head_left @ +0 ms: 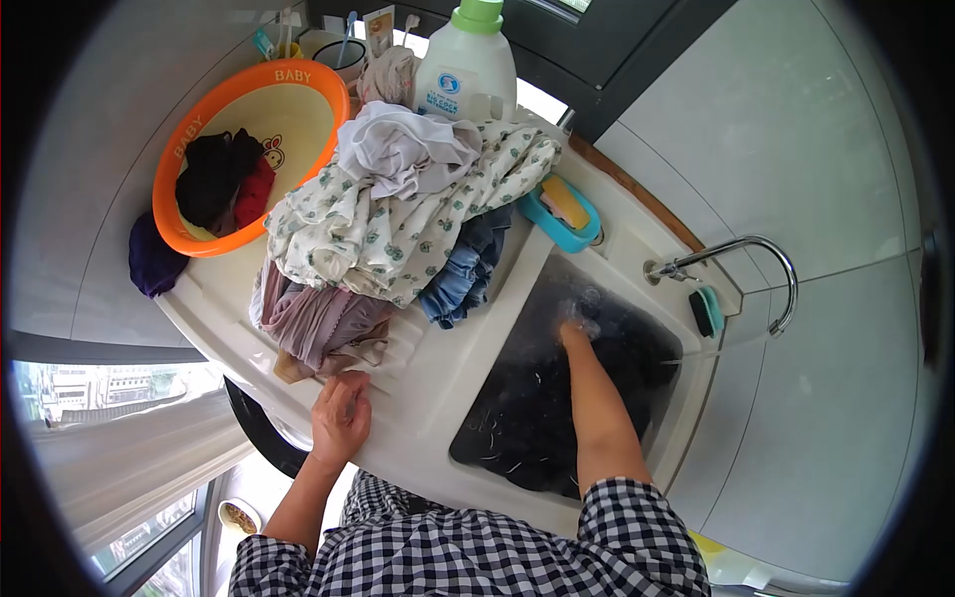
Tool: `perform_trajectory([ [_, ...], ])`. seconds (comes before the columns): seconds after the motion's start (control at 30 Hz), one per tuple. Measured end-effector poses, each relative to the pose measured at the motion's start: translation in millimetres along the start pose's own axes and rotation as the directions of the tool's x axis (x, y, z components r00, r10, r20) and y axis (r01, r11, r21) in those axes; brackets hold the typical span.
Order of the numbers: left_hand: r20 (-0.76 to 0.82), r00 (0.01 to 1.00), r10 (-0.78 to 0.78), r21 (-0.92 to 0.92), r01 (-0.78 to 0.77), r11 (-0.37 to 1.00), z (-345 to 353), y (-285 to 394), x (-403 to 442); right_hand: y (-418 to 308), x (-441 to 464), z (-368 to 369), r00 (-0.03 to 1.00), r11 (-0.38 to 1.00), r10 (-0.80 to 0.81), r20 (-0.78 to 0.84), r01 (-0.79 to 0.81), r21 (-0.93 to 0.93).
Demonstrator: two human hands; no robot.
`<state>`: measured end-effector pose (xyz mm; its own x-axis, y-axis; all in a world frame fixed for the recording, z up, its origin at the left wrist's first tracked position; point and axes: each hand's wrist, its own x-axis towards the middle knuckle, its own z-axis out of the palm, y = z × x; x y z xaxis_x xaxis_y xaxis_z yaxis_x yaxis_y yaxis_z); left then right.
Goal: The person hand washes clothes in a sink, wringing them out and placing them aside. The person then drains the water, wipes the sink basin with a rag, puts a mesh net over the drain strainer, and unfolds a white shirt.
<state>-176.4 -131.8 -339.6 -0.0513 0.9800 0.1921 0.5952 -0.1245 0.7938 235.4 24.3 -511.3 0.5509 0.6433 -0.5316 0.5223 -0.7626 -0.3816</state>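
In the head view, dark laundry (532,418) is spread around the right hand (571,330), the nearer of 2; no long axis can be told. That hand's fingers are hidden in the sink (688,398), so its grip cannot be told. The left hand (340,413) is half curled beside heaped clothes (323,323), its grip uncertain. Beyond it, black and red cloth (214,177) is held by an orange basin (167,189).
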Motion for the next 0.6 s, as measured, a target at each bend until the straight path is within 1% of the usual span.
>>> perform_trajectory([
  [0.03,-0.006,1.0,0.024,0.015,-0.023,1.0,-0.2,0.9,-0.3,6.2,5.6,-6.2,0.97,0.931,-0.234,0.059,0.241,-0.275],
  [0.07,-0.002,0.999,0.035,0.023,-0.035,0.999,-0.4,3.4,-0.7,9.4,10.5,-13.3,0.924,0.85,-0.357,0.135,0.382,-0.363],
  [0.1,-0.002,0.999,0.052,0.028,-0.052,0.998,-0.6,6.2,0.5,6.0,7.6,-23.9,0.856,0.741,-0.472,0.209,0.514,-0.431],
  [0.13,-0.001,0.997,0.072,0.033,-0.071,0.997,-0.7,8.8,2.2,-22.9,-24.3,-56.6,0.825,0.748,-0.513,0.236,0.565,-0.349],
  [0.17,0.006,0.997,0.077,-0.02,-0.077,0.997,4.6,13.3,5.4,-46.4,-58.9,-90.8,0.792,0.747,-0.552,0.262,0.609,-0.266],
  [0.23,0.026,0.996,0.084,-0.126,-0.08,0.989,27.1,32.3,21.0,-59.5,-104.0,-144.4,0.766,0.758,-0.638,0.078,0.643,-0.11],
  [0.3,0.133,0.974,0.185,-0.274,-0.143,0.951,57.5,71.8,51.0,-84.2,-157.4,-206.2,0.749,0.76,-0.65,0.126,0.638,0.126],
  [0.37,0.127,0.913,0.388,-0.333,-0.33,0.884,103.0,106.6,80.7,-101.8,-223.1,-258.6,0.611,0.615,-0.785,-0.106,0.788,-0.01],
  [0.43,0.154,0.894,0.42,-0.347,-0.349,0.87,141.3,147.4,100.6,-118.1,-261.1,-302.8,0.457,0.428,-0.888,-0.057,0.864,0.264],
  [0.5,0.101,0.89,0.445,-0.373,-0.381,0.846,177.9,172.0,117.8,-131.7,-313.2,-339.8,0.403,0.354,-0.905,-0.136,0.891,0.284],
  [0.53,0.078,0.886,0.456,-0.385,-0.396,0.834,194.7,176.4,125.3,-134.5,-334.7,-354.3,0.408,0.337,-0.896,-0.177,0.883,0.328],
  [0.57,0.087,0.9,0.426,-0.432,-0.352,0.831,214.6,172.1,134.1,-133.9,-349.2,-365.2,0.413,0.316,-0.884,-0.219,0.873,0.371],
  [0.6,0.098,0.914,0.395,-0.475,-0.306,0.825,236.6,164.8,143.0,-129.9,-354.0,-372.2,0.362,0.233,-0.885,-0.292,0.889,0.395],
])
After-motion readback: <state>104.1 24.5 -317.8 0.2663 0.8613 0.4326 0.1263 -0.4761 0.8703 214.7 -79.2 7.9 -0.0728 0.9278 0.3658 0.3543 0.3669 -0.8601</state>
